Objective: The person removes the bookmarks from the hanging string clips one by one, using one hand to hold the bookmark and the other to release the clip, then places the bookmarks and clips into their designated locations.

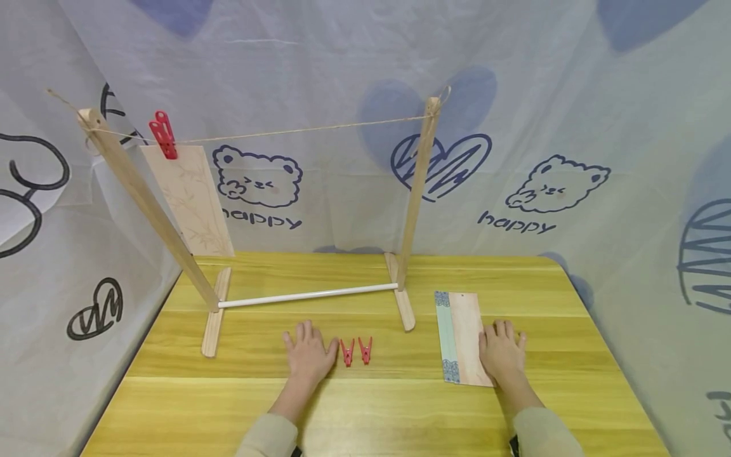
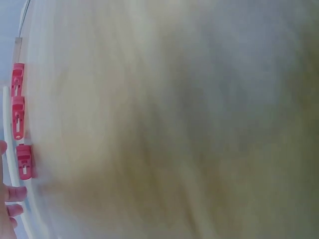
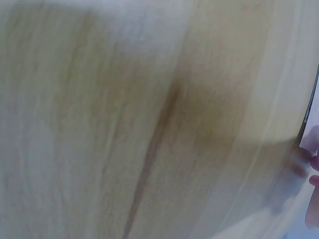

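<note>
My left hand [image 1: 309, 358] rests on the wooden table with its fingers spread. Just right of its thumb lie two small red clothespins, a left one [image 1: 348, 353] and a right one [image 1: 365, 350]. In the left wrist view, red clothespins [image 2: 18, 118] appear at the left edge near the fingertips. My right hand [image 1: 505, 353] lies over the right edge of a paper card [image 1: 469, 336], thumb side touching it, fingers extended. The card is beige with a green strip and blue patterned ends. Only its corner [image 3: 310, 137] and a few fingers show in the right wrist view.
A wooden rack with a left post [image 1: 151, 203], a right post [image 1: 419, 190] and a white crossbar [image 1: 308, 296] stands behind the hands. From its string [image 1: 297, 131] hangs a beige card [image 1: 191, 203] under a red clothespin [image 1: 164, 135]. Printed cloth [image 1: 342, 209] surrounds the table.
</note>
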A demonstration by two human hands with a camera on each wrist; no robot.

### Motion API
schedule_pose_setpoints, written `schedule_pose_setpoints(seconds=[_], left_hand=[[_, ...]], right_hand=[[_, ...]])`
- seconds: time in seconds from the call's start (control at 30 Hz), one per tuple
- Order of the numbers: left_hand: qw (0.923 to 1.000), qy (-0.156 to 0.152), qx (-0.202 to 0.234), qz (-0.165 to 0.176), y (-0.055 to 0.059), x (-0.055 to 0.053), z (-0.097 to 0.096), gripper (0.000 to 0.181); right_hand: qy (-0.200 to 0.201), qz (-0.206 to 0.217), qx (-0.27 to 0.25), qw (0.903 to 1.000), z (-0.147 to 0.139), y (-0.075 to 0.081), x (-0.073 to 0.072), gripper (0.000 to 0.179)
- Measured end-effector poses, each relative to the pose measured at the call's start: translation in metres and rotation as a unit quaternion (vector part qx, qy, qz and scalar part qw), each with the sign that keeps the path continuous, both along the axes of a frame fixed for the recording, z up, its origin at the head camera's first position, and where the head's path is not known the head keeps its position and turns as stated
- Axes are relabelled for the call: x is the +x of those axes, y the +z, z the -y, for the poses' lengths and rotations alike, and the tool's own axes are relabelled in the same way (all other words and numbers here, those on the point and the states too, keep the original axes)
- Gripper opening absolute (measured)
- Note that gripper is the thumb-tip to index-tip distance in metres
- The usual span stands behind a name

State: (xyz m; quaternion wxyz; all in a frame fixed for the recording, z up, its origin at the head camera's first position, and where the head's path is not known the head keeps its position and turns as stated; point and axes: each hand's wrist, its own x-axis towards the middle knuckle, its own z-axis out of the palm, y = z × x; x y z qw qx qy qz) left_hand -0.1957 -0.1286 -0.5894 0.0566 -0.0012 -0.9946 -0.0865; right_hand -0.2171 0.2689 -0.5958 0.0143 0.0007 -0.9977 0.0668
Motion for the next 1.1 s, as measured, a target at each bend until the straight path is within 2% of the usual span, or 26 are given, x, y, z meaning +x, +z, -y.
schedule_pose_setpoints(seconds=[0.17, 0.37, 0.5, 0.67, 0.9, 1.1], left_hand=[[0.9999, 0.000, 0.008, -0.011, 0.007, 0.000, 0.005, 0.053], [0.9996, 0.002, 0.014, -0.024, 0.018, 0.000, 0.013, 0.053], [0.9983, 0.001, 0.027, -0.051, 0.026, -0.001, 0.018, 0.051], [0.9938, -0.003, 0.043, -0.103, 0.037, -0.003, 0.025, 0.049], [0.9743, -0.024, 0.068, -0.214, 0.055, -0.004, 0.035, 0.046], [0.9570, -0.025, 0.098, -0.272, 0.073, -0.004, 0.044, 0.045]], right_hand=[[-0.010, -0.017, -0.021, 0.9996, 0.001, 0.002, 0.000, 0.043], [-0.014, -0.060, -0.037, 0.9974, 0.003, 0.006, -0.001, 0.041], [-0.013, -0.089, -0.046, 0.9948, 0.007, 0.010, -0.001, 0.040], [-0.014, -0.101, -0.057, 0.9931, 0.013, 0.018, -0.003, 0.040], [-0.009, -0.122, -0.075, 0.9897, 0.024, 0.033, -0.008, 0.040], [0.006, -0.157, -0.091, 0.9834, 0.036, 0.046, -0.013, 0.033]])
